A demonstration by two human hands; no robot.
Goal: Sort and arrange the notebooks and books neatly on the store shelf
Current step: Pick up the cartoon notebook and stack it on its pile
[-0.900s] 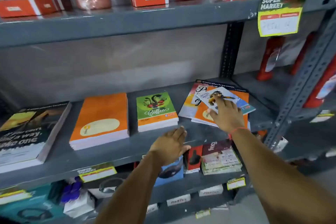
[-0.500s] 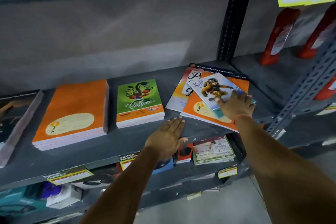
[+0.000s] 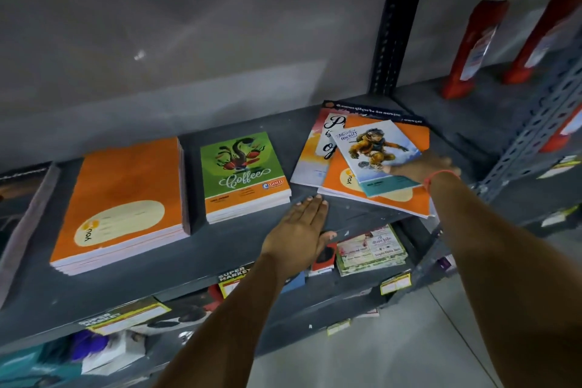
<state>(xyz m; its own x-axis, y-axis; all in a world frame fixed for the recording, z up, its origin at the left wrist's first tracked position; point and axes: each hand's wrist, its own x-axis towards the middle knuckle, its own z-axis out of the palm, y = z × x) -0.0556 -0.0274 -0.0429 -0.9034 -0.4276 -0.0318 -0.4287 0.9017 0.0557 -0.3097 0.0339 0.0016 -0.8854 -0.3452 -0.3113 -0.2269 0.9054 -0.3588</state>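
On the grey shelf [image 3: 220, 249] lie a neat stack of orange notebooks [image 3: 126, 198] and a stack of green "Coffee" notebooks [image 3: 244, 173]. To their right is a loose, skewed pile: a white-and-orange lettered book [image 3: 311, 157], an orange notebook [image 3: 343, 186] whose front corner overhangs the shelf edge, and on top a small illustrated notebook [image 3: 374, 151]. My right hand [image 3: 422, 168] grips that small notebook's right edge, thumb on the cover. My left hand [image 3: 299, 227] rests flat on the shelf in front of the pile, holding nothing.
A dark book [image 3: 19, 198] lies at the far left edge. A perforated upright [image 3: 393, 19] stands behind the pile and a slanted metal post [image 3: 535, 135] to its right. Red packages [image 3: 472, 47] stand on the neighbouring shelf. Card packs [image 3: 371, 249] and price tags [image 3: 395, 283] sit below.
My right hand has slid from the top of the small notebook to its right edge and taken hold. The view has dropped and come closer. My left hand stays flat on the shelf.
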